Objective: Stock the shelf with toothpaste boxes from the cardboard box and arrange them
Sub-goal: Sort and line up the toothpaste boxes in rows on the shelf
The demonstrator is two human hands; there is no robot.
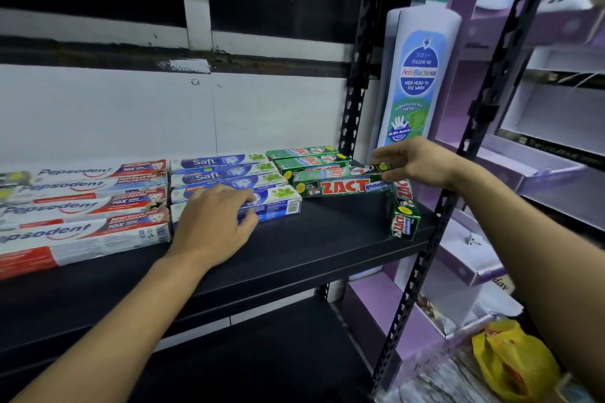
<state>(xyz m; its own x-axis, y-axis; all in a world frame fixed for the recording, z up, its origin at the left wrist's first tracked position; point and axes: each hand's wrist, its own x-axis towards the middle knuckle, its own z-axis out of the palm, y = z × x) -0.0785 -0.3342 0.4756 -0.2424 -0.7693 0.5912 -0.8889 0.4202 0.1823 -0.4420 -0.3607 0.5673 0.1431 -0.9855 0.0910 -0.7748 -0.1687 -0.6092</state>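
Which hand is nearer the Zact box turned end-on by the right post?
Right. The right hand pinches another Zact box just above the turned box; the left hand rests on a Safi box, far left.

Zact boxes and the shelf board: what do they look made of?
Zact boxes: printed glossy card, it seems, with sharp folded edges and a light sheen. Shelf board: matte black, likely painted metal or laminate; the frame cannot settle which.

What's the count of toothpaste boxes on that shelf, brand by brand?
Pepsodent boxes: 4
Safi boxes: 3
Zact boxes: 4, one of them pinched by the right hand
Total: 11 boxes that can be made out
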